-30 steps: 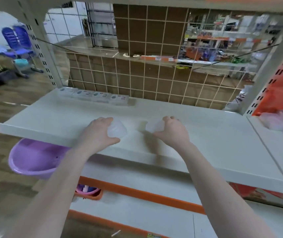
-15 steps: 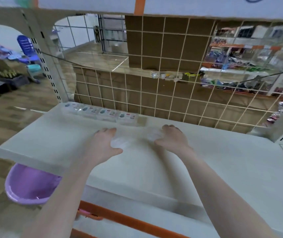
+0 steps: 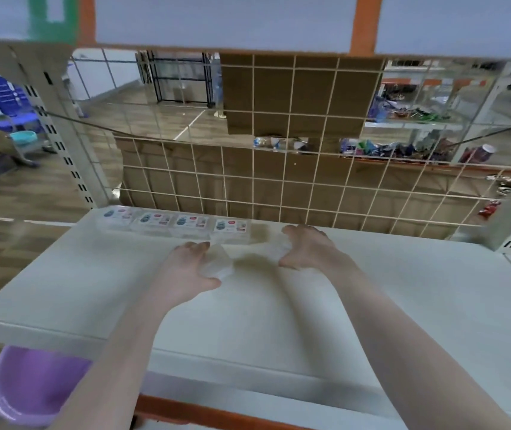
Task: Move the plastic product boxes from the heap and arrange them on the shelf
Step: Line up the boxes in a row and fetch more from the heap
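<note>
On the white shelf (image 3: 403,290) a row of several clear plastic product boxes (image 3: 173,223) with printed labels stands along the back wire grid, at the left. My left hand (image 3: 186,271) grips a clear plastic box (image 3: 217,263) just in front of the row's right end. My right hand (image 3: 307,246) reaches further back, to the right of the row, with curled fingers around another clear box (image 3: 274,251) that is blurred and mostly hidden by the hand.
A wire grid (image 3: 310,181) closes the shelf's back, with brown cardboard behind it. A purple basin (image 3: 34,383) sits below the shelf's left front edge. A perforated upright post (image 3: 59,135) stands at the left. Another shelf board passes overhead.
Both hands have moved further back along the shelf toward the grid with their boxes. My view has come closer and tilted up.
</note>
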The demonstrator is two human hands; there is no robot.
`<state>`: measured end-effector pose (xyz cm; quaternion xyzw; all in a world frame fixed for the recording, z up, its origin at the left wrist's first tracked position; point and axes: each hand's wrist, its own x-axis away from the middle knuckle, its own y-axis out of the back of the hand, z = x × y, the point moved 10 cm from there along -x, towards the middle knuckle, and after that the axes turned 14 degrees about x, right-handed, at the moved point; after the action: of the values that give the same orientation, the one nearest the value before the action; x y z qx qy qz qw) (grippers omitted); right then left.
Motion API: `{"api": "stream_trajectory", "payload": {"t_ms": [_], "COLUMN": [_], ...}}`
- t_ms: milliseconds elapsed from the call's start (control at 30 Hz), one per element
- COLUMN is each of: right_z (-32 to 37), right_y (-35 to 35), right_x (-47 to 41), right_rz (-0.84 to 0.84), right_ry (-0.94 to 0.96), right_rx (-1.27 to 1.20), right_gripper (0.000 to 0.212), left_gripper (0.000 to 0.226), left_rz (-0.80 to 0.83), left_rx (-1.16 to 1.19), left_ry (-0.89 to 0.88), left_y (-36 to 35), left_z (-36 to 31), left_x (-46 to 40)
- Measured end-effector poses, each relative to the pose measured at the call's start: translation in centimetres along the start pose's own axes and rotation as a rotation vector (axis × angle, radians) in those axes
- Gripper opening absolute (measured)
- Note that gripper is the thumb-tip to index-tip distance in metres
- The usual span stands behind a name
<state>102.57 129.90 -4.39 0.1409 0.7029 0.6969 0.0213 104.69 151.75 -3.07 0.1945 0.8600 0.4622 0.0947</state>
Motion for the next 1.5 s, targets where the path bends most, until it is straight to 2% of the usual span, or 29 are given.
{"api": "stream_trajectory", "payload": {"t_ms": [100,200,333,467,533,733,800,867,933,1133,1333,1400,1500], "right_z": [-0.1,0.1,-0.1,-0.8,-1.9,-4.3,-4.8,-5.9,-6.5,-5.5,-3.4,-2.4,-1.7], "right_y": [0.1,1.0,2.5,1.7,1.1,-0.4,-0.7,-1.8,-2.7,-2.5,-1.2,-1.5,-1.2], "right_x": [-0.8,-1.3,-1.4,-0.6,0.1,2.7,3.2,3.1,2.9,3.1,5.1,5.6,6.1], "right_rz": [0.004,-0.007,-0.12,-0.126,-0.159,-0.219,-0.245,-0.227,-0.202,-0.172,-0.195,-0.187,-0.103], "right_ry": [0.015,0.049,0.077,0.084,0.066,0.074,0.062,-0.026,-0.06,-0.008,-0.017,0.021,0.14], "right_rx": [-0.086,-0.325,-0.608,-0.916,-1.002,-1.099,-1.038,-0.851,-0.664,-0.424,0.043,0.149,0.099], "right_gripper": [0.068,0.076,0.071,0.067,0.062,0.065,0.061,0.076,0.08,0.072,0.055,0.065,0.08], "left_gripper": [0.076,0.074,0.073,0.072,0.073,0.07,0.071,0.075,0.078,0.08,0.082,0.082,0.082], "left_rz": [-0.003,-0.005,-0.006,-0.006,-0.002,-0.007,-0.001,0.008,0.014,0.029,0.014,0.004,-0.009], "left_rx": [-0.002,0.013,0.028,0.042,0.034,0.038,0.04,0.044,0.056,0.076,0.064,0.06,0.071], "left_ry": [-0.018,-0.023,-0.031,-0.039,-0.042,-0.035,-0.032,-0.033,-0.035,-0.024,-0.01,-0.008,-0.003], "left_y": [0.4,0.7,0.9,0.8,0.8,0.5,0.3,0.0,-0.2,-0.5,-0.2,0.0,0.3], "left_z": [0.3,0.4,0.3,0.3,0.3,0.3,0.2,0.0,-0.2,0.0,0.9,1.1,1.5], "left_x": [-0.3,-0.4,-0.4,-0.3,-0.3,-0.1,0.0,0.2,0.4,1.0,1.3,1.3,1.4]}}
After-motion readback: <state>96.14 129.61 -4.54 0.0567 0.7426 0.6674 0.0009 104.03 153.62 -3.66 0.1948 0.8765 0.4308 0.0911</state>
